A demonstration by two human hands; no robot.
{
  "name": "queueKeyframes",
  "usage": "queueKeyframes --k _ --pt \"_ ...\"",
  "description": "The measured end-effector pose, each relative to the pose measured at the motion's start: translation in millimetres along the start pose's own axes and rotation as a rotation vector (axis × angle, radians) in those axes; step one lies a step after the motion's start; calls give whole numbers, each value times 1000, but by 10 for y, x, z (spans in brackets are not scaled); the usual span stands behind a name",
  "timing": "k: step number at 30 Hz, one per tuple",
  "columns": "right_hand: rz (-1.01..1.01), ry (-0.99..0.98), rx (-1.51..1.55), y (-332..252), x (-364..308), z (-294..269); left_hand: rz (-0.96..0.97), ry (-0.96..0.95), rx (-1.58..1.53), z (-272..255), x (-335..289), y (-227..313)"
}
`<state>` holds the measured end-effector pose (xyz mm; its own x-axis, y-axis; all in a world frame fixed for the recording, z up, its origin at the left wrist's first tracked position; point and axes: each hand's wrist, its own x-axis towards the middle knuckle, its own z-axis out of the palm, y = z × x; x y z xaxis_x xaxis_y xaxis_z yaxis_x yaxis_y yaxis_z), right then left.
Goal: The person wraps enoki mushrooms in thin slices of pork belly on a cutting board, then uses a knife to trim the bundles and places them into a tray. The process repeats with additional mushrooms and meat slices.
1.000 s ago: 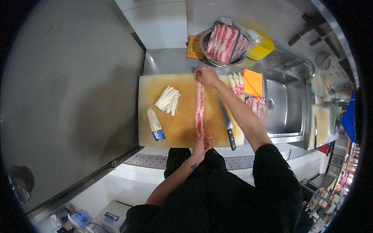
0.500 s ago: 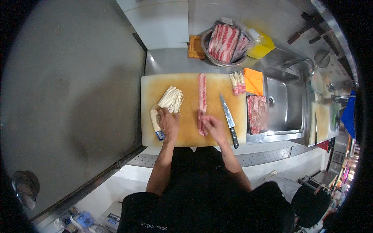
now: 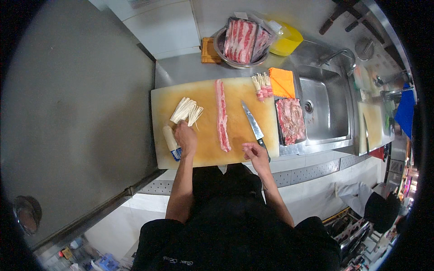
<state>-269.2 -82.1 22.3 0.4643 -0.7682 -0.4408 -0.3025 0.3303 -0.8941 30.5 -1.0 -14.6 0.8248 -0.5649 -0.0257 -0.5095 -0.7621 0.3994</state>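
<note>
On the cutting board (image 3: 203,156), my left hand (image 3: 186,137) has its fingers closed at the root end of some enoki mushrooms (image 3: 184,108), whose white stalks fan out in two clumps. Beside that hand lies a packaged enoki bundle (image 3: 170,137) in a white and blue wrapper. A long strip of raw bacon-like meat (image 3: 221,115) stretches up the middle of the board. My right hand (image 3: 257,156) hovers near the knife (image 3: 253,122), its fingers loosely curled and apart, with nothing seen in them. Several meat-wrapped enoki rolls (image 3: 263,86) stand at the far right corner.
Right of the board are a tray of sliced meat (image 3: 290,119), an orange cloth (image 3: 281,82) and a steel sink (image 3: 325,108). Behind it stand a metal bowl (image 3: 221,49) with packed meat (image 3: 242,40), a wooden block (image 3: 209,50) and a yellow container (image 3: 287,39).
My right hand has left the meat strip and moved right, toward the knife handle. Under my left hand the mushrooms have parted into two clumps. The whole view has shifted a little.
</note>
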Motion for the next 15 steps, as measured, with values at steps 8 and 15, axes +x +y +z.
queueKeyframes --k 8,15 --pt "7 -23 23 29 -12 -95 -347 -585 -711 -44 -26 -157" --pt "27 4 67 180 -27 -257 -451 -949 -1181 -381 -299 -10"
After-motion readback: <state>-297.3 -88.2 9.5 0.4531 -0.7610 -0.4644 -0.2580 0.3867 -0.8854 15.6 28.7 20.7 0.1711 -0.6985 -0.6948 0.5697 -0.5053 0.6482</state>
